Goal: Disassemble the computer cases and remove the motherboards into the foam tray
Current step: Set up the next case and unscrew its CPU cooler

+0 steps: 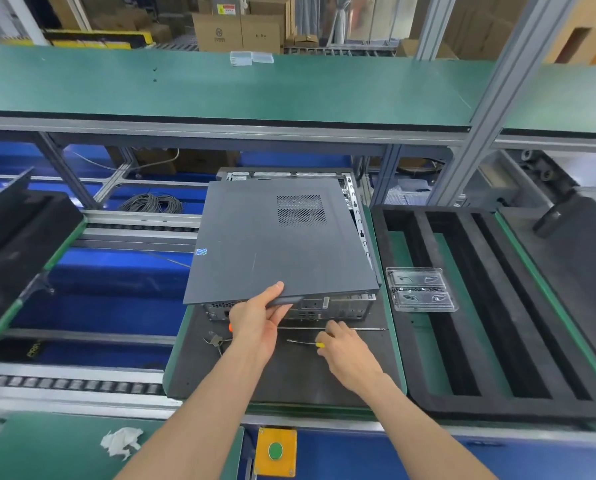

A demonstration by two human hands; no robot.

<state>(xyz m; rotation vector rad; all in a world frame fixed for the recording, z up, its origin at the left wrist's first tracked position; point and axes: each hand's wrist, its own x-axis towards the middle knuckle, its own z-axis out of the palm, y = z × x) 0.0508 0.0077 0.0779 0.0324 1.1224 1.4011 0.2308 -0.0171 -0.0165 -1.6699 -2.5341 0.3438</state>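
Observation:
A dark grey computer case (345, 308) lies flat on a black mat (289, 372) in the middle of the bench. Its side panel (272, 244) is slid off-line and lifted at the near edge, showing the chassis rim at the back and right. My left hand (258, 317) grips the panel's near edge, thumb on top. My right hand (345, 351) rests on the mat over a small yellow-handled screwdriver (319, 344). A black foam tray (490, 306) with long slots sits right of the case.
A long screwdriver (341, 328) with an orange handle lies along the case front. A clear plastic tray (421, 289) sits on the foam tray. Black foam (16, 230) stands at the left. A green button box (276, 452) and crumpled paper (121, 441) are near me.

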